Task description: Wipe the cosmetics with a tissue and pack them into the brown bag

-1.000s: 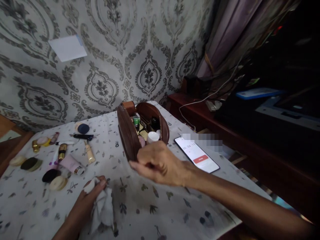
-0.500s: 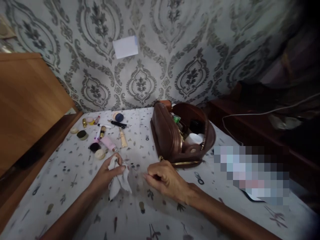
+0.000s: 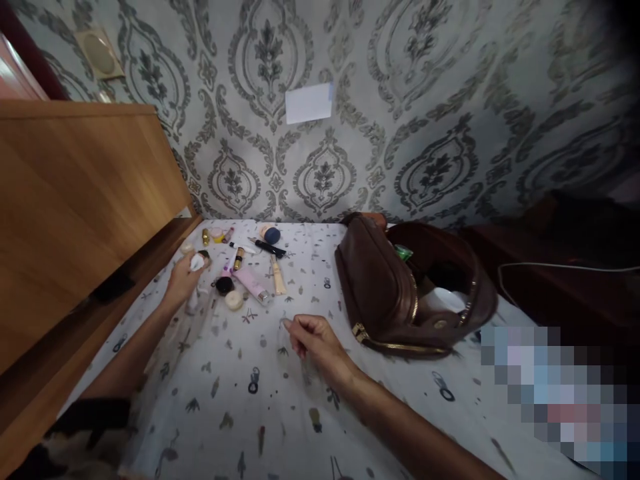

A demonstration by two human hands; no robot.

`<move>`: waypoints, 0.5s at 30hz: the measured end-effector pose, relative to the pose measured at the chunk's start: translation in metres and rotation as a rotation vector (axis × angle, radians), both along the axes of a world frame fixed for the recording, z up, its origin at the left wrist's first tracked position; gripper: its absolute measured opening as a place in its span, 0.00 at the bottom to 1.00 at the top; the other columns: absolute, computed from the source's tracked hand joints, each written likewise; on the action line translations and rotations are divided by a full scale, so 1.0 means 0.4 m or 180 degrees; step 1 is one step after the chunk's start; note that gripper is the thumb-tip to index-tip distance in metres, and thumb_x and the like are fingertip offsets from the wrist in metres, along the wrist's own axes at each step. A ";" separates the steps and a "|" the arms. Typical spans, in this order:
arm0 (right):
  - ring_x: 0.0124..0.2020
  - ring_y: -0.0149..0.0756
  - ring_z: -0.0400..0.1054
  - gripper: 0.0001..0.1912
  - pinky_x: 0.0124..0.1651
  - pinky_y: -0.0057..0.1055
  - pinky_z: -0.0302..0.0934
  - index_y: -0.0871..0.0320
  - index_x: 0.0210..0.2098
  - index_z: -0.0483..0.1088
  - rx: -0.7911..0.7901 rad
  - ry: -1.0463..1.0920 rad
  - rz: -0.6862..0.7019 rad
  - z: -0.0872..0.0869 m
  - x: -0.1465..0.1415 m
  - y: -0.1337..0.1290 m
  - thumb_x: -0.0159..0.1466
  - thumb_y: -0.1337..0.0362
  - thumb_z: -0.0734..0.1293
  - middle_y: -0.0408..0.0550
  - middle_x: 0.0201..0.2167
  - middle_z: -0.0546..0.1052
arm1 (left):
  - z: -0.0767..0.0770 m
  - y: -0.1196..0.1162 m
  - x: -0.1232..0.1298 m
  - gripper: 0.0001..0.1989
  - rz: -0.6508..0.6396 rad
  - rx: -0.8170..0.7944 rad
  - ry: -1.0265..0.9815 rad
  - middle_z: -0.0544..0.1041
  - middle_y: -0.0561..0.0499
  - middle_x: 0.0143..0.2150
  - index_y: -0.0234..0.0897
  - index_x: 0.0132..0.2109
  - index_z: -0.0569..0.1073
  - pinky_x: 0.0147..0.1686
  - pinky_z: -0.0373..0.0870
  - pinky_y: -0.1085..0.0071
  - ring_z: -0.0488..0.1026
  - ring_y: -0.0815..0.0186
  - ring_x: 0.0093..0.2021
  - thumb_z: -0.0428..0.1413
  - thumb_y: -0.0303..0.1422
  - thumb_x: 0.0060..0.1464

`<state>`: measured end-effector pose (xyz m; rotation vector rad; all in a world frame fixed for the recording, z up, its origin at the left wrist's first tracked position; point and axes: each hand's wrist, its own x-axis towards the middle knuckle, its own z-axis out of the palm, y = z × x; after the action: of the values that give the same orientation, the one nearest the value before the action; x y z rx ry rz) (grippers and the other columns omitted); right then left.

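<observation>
My left hand [image 3: 181,279] is closed on a crumpled white cloth [image 3: 197,262] at the left end of the makeup items. Its lower part is smeared by motion. A small dark-lidded jar [image 3: 205,255] is right beside the fingertips; I cannot tell whether they touch it. My right hand [image 3: 316,341] hovers over the patterned sheet with its fingers curled in and nothing visible in them. Between the hands lie a pink tube [image 3: 251,285], a cream-coloured jar [image 3: 233,301], a black round lid [image 3: 225,286] and a beige tube [image 3: 278,276].
An open brown bag [image 3: 376,277] with white and green things inside stands at the right. A black pen-like tube [image 3: 270,249] and a blue-lidded jar [image 3: 272,235] lie farther back. Wooden furniture [image 3: 95,200] borders the left side. A blurred-out area covers the lower right.
My left hand has moved left and away from me with the cloth, up to the small jars. The right hand remains curled near the bag. The view has turned left.
</observation>
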<state>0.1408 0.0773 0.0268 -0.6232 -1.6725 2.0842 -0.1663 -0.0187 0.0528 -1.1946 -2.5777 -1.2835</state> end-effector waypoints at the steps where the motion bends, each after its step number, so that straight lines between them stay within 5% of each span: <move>1: 0.17 0.23 0.52 0.27 0.22 0.25 0.46 0.58 0.16 0.61 -0.0268 0.0064 -0.0067 -0.001 -0.012 -0.007 0.54 0.43 0.71 0.38 0.14 0.62 | 0.002 0.007 -0.035 0.17 0.0122 -0.0284 0.0288 0.74 0.49 0.33 0.37 0.41 0.71 0.35 0.64 0.70 0.70 0.61 0.35 0.52 0.47 0.54; 8: 0.14 0.21 0.51 0.26 0.19 0.23 0.45 0.59 0.16 0.61 -0.1269 0.0298 -0.0154 -0.031 -0.057 -0.048 0.48 0.48 0.76 0.37 0.13 0.63 | -0.002 0.073 -0.133 0.31 0.0608 -0.1845 0.0835 0.75 0.35 0.54 0.40 0.60 0.69 0.46 0.66 0.56 0.72 0.42 0.52 0.51 0.54 0.56; 15: 0.17 0.21 0.56 0.24 0.21 0.22 0.52 0.60 0.18 0.64 -0.1426 0.0430 -0.0086 -0.054 -0.049 -0.052 0.49 0.51 0.77 0.39 0.16 0.67 | -0.001 0.093 -0.130 0.29 0.0511 -0.1617 0.0491 0.76 0.33 0.53 0.34 0.55 0.74 0.48 0.66 0.53 0.70 0.40 0.54 0.57 0.48 0.51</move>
<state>0.1211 0.0564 0.0051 -0.6135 -1.1220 2.4391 -0.2184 0.0184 0.0523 -1.0523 -2.8946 -0.4948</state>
